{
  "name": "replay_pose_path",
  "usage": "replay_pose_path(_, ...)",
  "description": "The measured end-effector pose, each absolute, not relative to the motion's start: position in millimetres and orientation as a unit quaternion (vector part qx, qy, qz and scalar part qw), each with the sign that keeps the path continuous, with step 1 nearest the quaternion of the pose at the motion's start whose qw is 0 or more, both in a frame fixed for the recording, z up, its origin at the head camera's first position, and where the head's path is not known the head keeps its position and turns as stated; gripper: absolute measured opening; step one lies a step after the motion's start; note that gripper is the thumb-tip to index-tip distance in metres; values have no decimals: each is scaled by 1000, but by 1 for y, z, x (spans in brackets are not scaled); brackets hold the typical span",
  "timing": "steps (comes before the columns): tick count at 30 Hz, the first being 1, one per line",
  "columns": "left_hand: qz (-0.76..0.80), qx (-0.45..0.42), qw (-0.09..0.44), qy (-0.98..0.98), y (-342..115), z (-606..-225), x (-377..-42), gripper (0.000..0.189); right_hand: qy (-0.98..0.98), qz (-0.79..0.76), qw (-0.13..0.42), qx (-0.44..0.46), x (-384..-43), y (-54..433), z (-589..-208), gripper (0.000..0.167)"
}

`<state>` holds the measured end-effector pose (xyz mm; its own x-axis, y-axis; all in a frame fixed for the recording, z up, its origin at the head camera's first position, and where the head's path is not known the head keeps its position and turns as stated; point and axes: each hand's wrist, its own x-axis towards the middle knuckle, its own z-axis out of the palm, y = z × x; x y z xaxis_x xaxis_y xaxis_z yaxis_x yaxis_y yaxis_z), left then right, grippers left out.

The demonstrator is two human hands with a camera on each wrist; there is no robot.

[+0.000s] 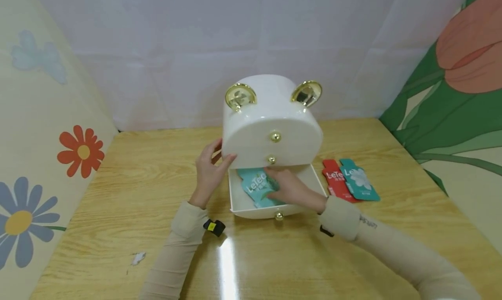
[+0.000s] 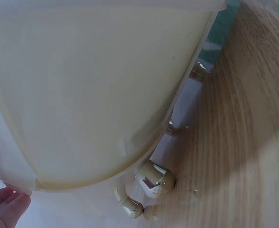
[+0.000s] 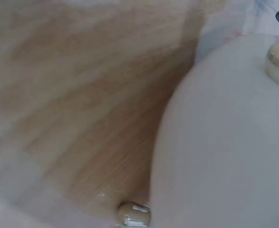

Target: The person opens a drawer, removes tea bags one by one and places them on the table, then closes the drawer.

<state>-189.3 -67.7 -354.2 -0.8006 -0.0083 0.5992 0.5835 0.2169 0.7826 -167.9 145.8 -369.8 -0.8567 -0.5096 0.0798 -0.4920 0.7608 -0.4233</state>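
A white rounded case [image 1: 274, 145] with gold knobs and two gold-rimmed ears stands on the table. Its bottom drawer [image 1: 232, 193] is pulled out toward me. Inside lies a teal packet [image 1: 255, 184] marked with white letters. My right hand [image 1: 292, 189] reaches over the drawer's right wall, fingers and thumb spread over this packet; its far fingertips are partly hidden. At the case's left side, my left hand [image 1: 208, 171] rests with the thumb on the front edge and the fingers along the side. The left wrist view shows a few fingertips [image 2: 8, 206] near the drawer.
Right of the drawer, a red packet [image 1: 335, 182] lies partly under another teal packet [image 1: 360, 180]. A small white scrap [image 1: 138, 258] is on the wooden table [image 1: 157, 195] at the left. Flower-painted panels [image 1: 82, 151] stand at both sides, with a white cloth [image 1: 176, 73] behind.
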Motion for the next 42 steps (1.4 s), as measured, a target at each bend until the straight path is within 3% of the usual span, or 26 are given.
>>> replay_pose_path(12, -597, -192, 248, -738, -68, -355, -191, 46, 908, -327, 77, -250, -168, 154, -368, 67)
replay_pose_path(23, -604, -196, 255, -729, -68, -356, -192, 46, 902, -270, -30, -336, -157, 146, -355, 61)
replay_pose_path(36, -594, -206, 267, -730, -68, -357, -193, 45, 903, -195, -34, -380, -150, 161, -343, 53)
replay_pose_path(42, -590, -204, 261, -736, -68, -357, -192, 45, 905, -173, -87, -380, -146, 167, -338, 29)
